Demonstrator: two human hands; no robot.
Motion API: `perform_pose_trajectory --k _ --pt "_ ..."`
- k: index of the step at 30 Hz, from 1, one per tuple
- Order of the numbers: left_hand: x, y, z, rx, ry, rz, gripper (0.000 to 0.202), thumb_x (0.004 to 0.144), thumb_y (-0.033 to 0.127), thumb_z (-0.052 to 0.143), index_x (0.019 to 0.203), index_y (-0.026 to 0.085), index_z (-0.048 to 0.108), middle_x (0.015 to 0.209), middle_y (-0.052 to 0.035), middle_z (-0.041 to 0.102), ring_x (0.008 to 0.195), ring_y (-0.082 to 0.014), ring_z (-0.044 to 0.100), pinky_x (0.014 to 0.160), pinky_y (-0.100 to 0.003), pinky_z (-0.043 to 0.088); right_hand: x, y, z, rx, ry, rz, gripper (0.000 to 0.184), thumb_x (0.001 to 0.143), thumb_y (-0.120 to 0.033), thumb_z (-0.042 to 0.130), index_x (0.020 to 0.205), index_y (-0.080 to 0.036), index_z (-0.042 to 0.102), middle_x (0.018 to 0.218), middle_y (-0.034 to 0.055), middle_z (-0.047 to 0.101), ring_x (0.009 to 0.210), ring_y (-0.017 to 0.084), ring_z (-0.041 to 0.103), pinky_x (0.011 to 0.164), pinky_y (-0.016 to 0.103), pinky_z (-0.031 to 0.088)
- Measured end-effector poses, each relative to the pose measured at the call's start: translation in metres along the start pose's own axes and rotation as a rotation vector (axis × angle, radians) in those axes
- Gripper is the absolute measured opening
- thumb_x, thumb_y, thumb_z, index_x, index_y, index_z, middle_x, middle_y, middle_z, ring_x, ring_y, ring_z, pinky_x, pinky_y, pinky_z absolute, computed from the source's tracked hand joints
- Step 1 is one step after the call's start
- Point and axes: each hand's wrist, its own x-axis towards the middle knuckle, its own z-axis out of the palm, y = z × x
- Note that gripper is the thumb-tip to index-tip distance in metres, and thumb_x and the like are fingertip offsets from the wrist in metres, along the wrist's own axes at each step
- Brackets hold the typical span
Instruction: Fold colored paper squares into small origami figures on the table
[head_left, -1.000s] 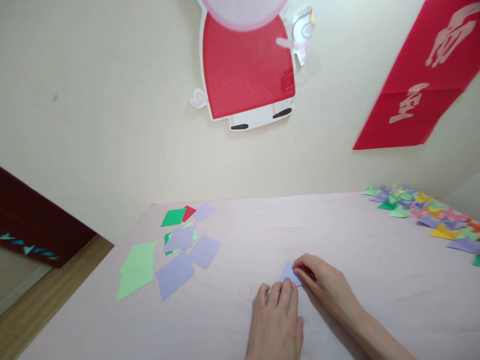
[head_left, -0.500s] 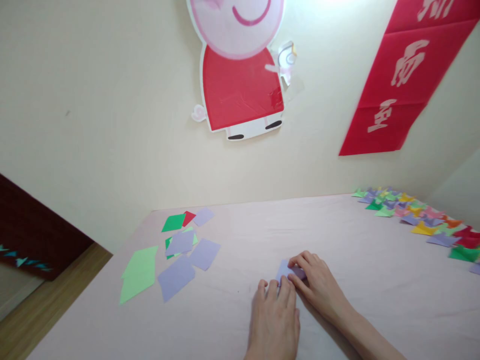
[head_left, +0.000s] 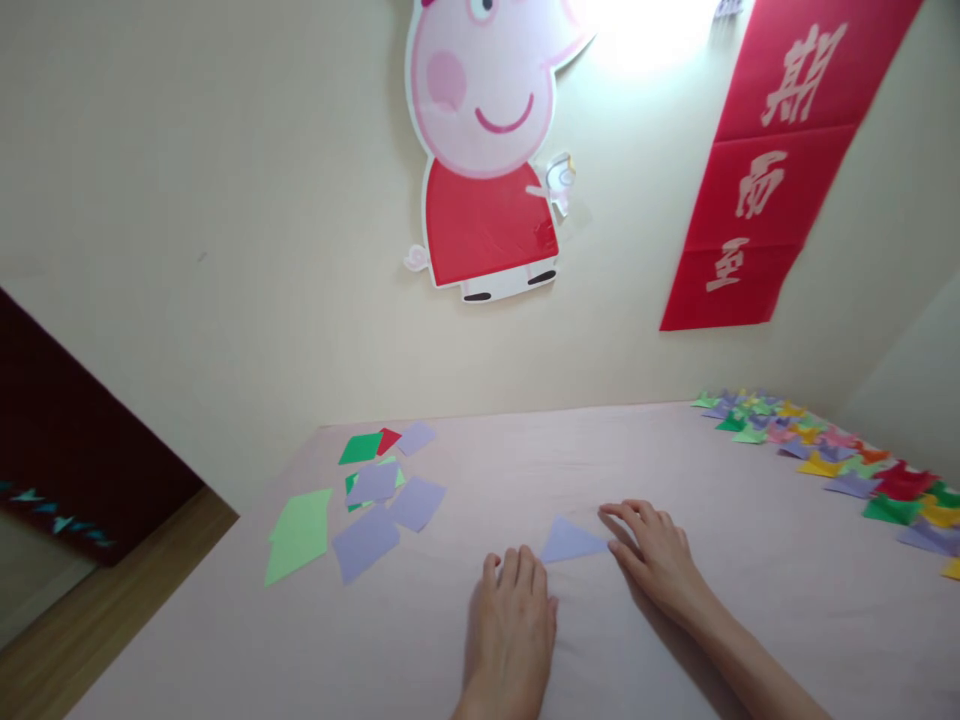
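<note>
A small lilac paper folded into a triangle (head_left: pixel 568 542) lies flat on the pale pink table (head_left: pixel 480 640). My left hand (head_left: pixel 513 622) rests flat just below its left corner, fingers stretched out, fingertips at the paper's edge. My right hand (head_left: pixel 654 556) lies to the right of the triangle, fingers extended and touching its right corner. Neither hand grips anything.
Loose lilac, green and red paper squares (head_left: pixel 365 500) lie scattered at the table's left. A row of several folded coloured paper pieces (head_left: pixel 832 455) runs along the right back edge. A cartoon pig cutout (head_left: pixel 487 160) and a red banner (head_left: pixel 765 190) hang on the wall.
Both hands have moved apart off the lilac paper, uncovering it as a flat triangle. The camera has tilted so that more of the wall shows.
</note>
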Motion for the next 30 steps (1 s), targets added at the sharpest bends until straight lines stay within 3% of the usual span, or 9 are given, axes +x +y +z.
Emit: perform_pose_trajectory --k 8,12,17,21,25,27,30 --pt "-0.021 -0.010 -0.020 0.052 -0.019 -0.108 0.030 0.093 0.027 0.056 0.119 0.015 0.065 0.123 -0.0116 0.064 0.115 -0.0290 0.055 0.101 -0.048 0.042 -0.001 0.016 -0.006 0.111 0.023 0.006 0.033 0.086 -0.019 0.045 0.110 -0.024 0.067 0.109 0.0084 0.065 0.097 0.025 0.057 0.083 0.037 0.041" --pt "-0.026 -0.011 -0.023 0.035 -0.013 -0.178 0.042 0.090 0.020 0.056 0.130 0.009 0.056 0.132 -0.0156 0.060 0.122 -0.0315 0.052 0.102 -0.049 0.042 -0.005 0.005 -0.007 0.170 0.029 -0.078 0.024 0.089 -0.030 0.051 0.105 -0.022 0.068 0.107 0.0084 0.065 0.097 0.025 0.057 0.086 0.038 0.042" --pt "-0.009 0.000 -0.022 -0.142 0.023 -0.067 0.071 0.083 0.008 0.056 0.150 0.010 0.029 0.144 -0.0141 0.050 0.129 -0.0273 0.047 0.109 -0.045 0.038 0.003 -0.031 -0.010 0.130 -0.031 -0.122 0.035 0.076 -0.025 0.067 0.110 -0.022 0.065 0.109 0.0078 0.063 0.100 0.027 0.055 0.085 0.039 0.041" --pt "0.012 0.007 -0.018 -0.257 0.036 -0.022 0.087 0.078 0.002 0.053 0.154 0.012 0.013 0.146 -0.0137 0.047 0.132 -0.0242 0.045 0.112 -0.043 0.035 0.016 -0.057 -0.016 0.165 -0.125 -0.183 0.023 0.073 -0.012 0.059 0.094 -0.020 0.064 0.098 0.0052 0.064 0.094 0.024 0.054 0.082 0.036 0.038" --pt "0.018 -0.001 -0.006 -0.292 0.063 0.061 0.088 0.078 0.000 0.046 0.155 0.012 0.007 0.153 -0.0129 0.039 0.137 -0.0218 0.040 0.115 -0.044 0.029 0.024 -0.068 -0.019 0.202 -0.220 -0.336 0.024 0.072 -0.002 0.050 0.084 -0.020 0.062 0.090 0.0033 0.066 0.088 0.021 0.053 0.079 0.032 0.036" --pt "0.015 -0.011 0.000 -0.294 0.067 0.139 0.086 0.081 0.005 0.047 0.155 0.013 0.005 0.153 -0.0121 0.040 0.139 -0.0208 0.038 0.115 -0.043 0.028 0.027 -0.067 -0.019 0.196 -0.262 -0.403 0.027 0.071 0.002 0.049 0.081 -0.020 0.061 0.085 0.0018 0.067 0.086 0.019 0.054 0.079 0.032 0.035" --pt "0.011 -0.026 0.002 -0.282 0.023 0.216 0.078 0.090 0.024 0.053 0.155 0.014 0.010 0.155 -0.0117 0.036 0.145 -0.0230 0.028 0.116 -0.046 0.026 0.032 -0.060 -0.019 0.212 -0.249 -0.473 0.029 0.070 0.005 0.050 0.080 -0.021 0.059 0.088 0.0007 0.070 0.090 0.018 0.056 0.084 0.032 0.035"
